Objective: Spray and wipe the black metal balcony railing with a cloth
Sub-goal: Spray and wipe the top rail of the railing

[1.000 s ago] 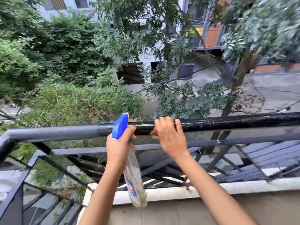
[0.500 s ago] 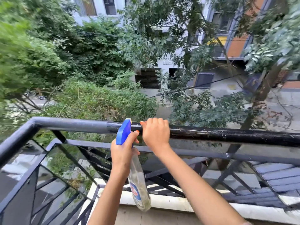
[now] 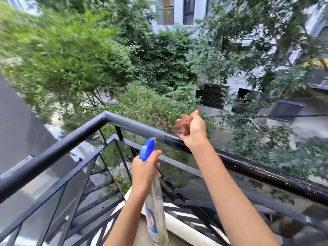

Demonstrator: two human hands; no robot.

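The right hand (image 3: 194,132) is closed around a crumpled reddish-brown cloth (image 3: 182,124), bunched in the fingers and held just above the top bar; whether its lowest fold touches the metal I cannot tell. The left hand (image 3: 144,172), lower and nearer, grips the neck of a clear spray bottle (image 3: 156,210), its blue trigger head (image 3: 147,148) pointing up toward the bar and its body hanging down with a blue label near the bottom. The black metal railing (image 3: 53,157) runs in from the left, turns a corner (image 3: 104,114) and goes off to the right under the cloth hand. To the right of that hand the bar looks dark, glossy and flecked with pale scuffs; toward the corner it is duller and greyish. Below it sit a thinner rail, slanted bars and glass panels (image 3: 53,201), then a white ledge (image 3: 186,226). Beyond the bar are thick green shrubs (image 3: 150,105) and a pale building (image 3: 239,82).
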